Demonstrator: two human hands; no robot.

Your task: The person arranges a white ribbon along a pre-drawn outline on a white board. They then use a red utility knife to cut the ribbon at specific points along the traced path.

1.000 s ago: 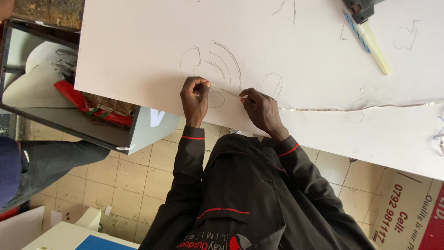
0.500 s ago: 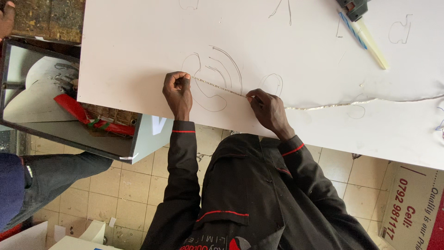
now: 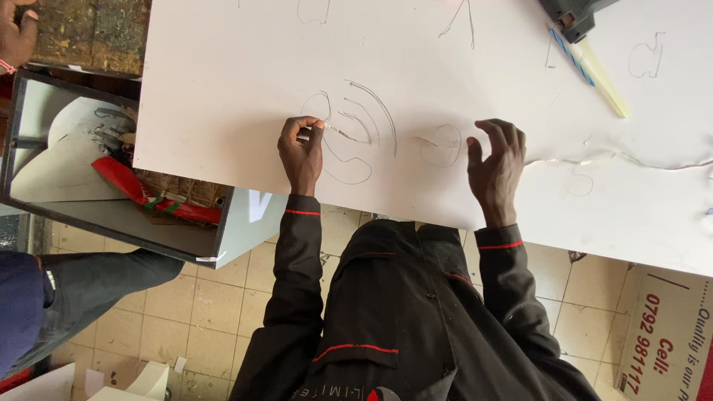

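Note:
A white board [image 3: 223,89] with pencilled curved outlines lies in front of me. My left hand [image 3: 301,148] rests on one of the drawn arcs, thumb and fingers pinched on the end of a thin silvery strand [image 3: 343,134] that runs a short way right across the arcs. My right hand [image 3: 496,167] is flat near the board's front edge beside a small drawn circle [image 3: 444,145], fingers spread and holding nothing. A second thin, pale strand [image 3: 601,159] starts just right of this hand and trails to the right edge.
A dark glue gun [image 3: 572,15] with a yellowish stick [image 3: 603,80] lies at the board's top right. Left of the board stands an open grey box [image 3: 238,223] with red-handled tools. Another person's leg [image 3: 82,278] and hand [image 3: 16,33] are at the left. A printed cardboard sheet [image 3: 668,334] lies lower right.
My hands were close together on the strand; they have moved apart. The right hand has let go and opened, shifting right. The left hand stays pinched on the strand.

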